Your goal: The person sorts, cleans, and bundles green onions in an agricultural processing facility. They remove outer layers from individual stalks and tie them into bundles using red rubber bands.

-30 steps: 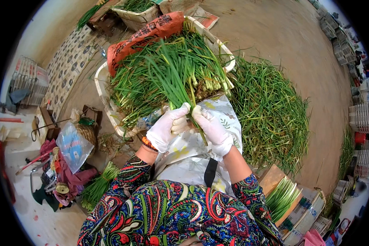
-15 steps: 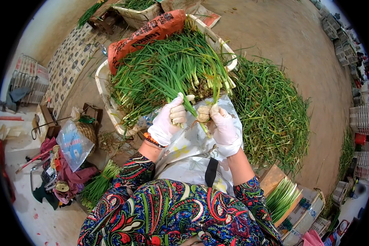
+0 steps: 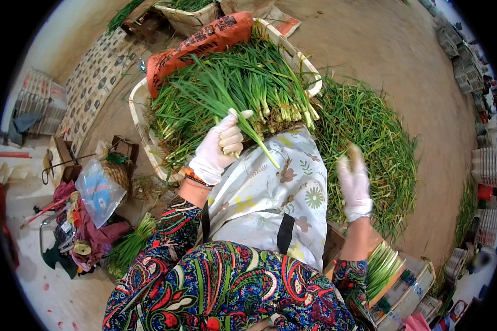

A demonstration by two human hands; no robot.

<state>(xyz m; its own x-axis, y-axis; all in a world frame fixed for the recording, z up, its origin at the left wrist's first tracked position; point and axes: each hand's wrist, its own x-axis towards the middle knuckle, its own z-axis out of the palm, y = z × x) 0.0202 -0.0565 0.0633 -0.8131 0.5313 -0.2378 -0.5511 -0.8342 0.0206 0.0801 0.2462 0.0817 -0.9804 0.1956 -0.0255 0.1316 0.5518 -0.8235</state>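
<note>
Green garlic stalks (image 3: pixel 265 148), long and flat-leaved with pale lower ends, are gripped in my left hand (image 3: pixel 220 144). That gloved hand is closed around them over the near edge of a white crate (image 3: pixel 139 118). The crate holds a heap of similar green stalks (image 3: pixel 243 83), pale ends toward me. My right hand (image 3: pixel 354 185), also gloved, is off to the right by a pile of loose green leaves (image 3: pixel 375 149). Its fingers are stretched upward and blurred at the tips, and nothing shows in them.
An orange printed sack (image 3: pixel 199 47) lies over the crate's far left rim. A patterned apron (image 3: pixel 270 187) covers my lap. Sorted stalks lie at my left (image 3: pixel 132 245) and on a board at my right (image 3: pixel 382 270). Bags and cloths (image 3: pixel 94 237) clutter the left side.
My right hand has moved away from the left one, out to the right over the leaf pile, and its fingers have loosened. The yellowish strand it pinched is gone from it. My left hand keeps its stalks.
</note>
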